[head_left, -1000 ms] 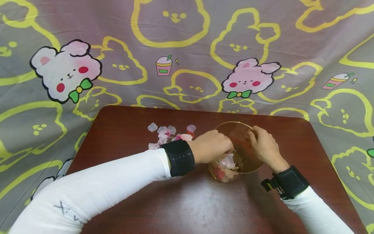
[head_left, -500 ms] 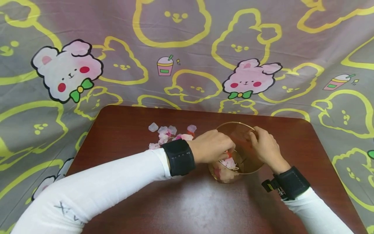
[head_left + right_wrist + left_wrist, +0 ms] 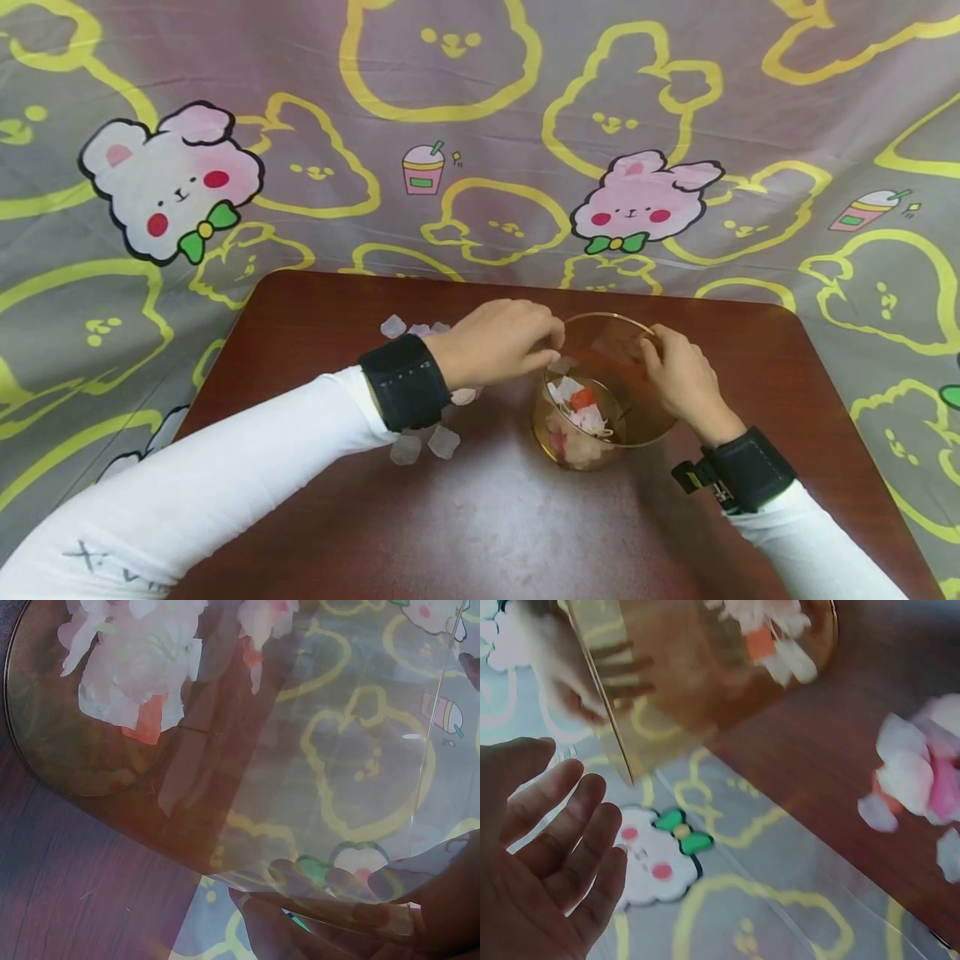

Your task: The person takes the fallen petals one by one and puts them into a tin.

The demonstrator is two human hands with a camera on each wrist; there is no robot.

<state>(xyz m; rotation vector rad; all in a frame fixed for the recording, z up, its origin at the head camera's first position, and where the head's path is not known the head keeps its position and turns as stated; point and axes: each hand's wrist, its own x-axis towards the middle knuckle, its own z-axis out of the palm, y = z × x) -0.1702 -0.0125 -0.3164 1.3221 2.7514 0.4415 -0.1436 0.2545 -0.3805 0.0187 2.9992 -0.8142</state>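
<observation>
A see-through amber container [image 3: 647, 421] with a thin gold rim stands tilted-looking on the table, pale and orange-red petals [image 3: 588, 417] heaped at its bottom. My right hand [image 3: 686, 375] grips its far right rim, thumb on one side of the wall and fingers on the other, as the right wrist view also shows. Just left of the rim hovers my left hand [image 3: 502, 337], its fingers loosely bent. In the left wrist view that hand [image 3: 551, 859] has nothing in its grasp. Loose pink and white petals [image 3: 907, 776] lie on the table beside the container, partly hidden by my left wrist in the head view.
The dark red-brown table [image 3: 480, 533] has rounded far corners. Two pale petals [image 3: 407, 450] lie near my left wristband. Behind the table hangs a grey cloth [image 3: 480, 150] with yellow outlines and rabbit faces. Each wrist wears a black band [image 3: 408, 382].
My left hand has come out of the container and moved left and up, leaving an orange-red petal inside. The right hand keeps its grip on the rim.
</observation>
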